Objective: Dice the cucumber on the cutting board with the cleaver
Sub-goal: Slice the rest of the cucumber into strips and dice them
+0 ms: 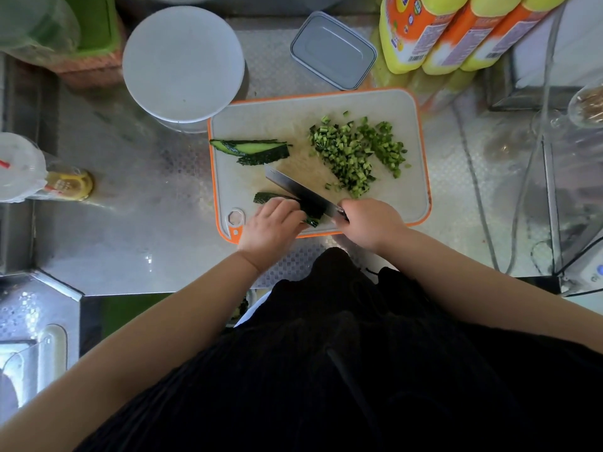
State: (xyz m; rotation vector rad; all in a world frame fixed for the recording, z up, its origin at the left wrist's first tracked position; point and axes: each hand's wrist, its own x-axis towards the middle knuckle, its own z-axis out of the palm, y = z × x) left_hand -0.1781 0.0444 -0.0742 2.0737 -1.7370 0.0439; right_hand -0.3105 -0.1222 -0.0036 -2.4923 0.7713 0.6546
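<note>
The cucumber strip (311, 214) at the near edge of the cutting board (414, 132) is pinned under the curled fingers (290, 212) of the left hand (269, 228), while the cleaver (300, 190) is gripped by its handle in the right hand (368, 223). A knuckle could be nicked if the blade drifts left, so close are they. More strips (254, 151) and a diced pile (355, 151) lie farther back. Nothing is seen in the white bowl (182, 60) or lidded box (332, 50).
</note>
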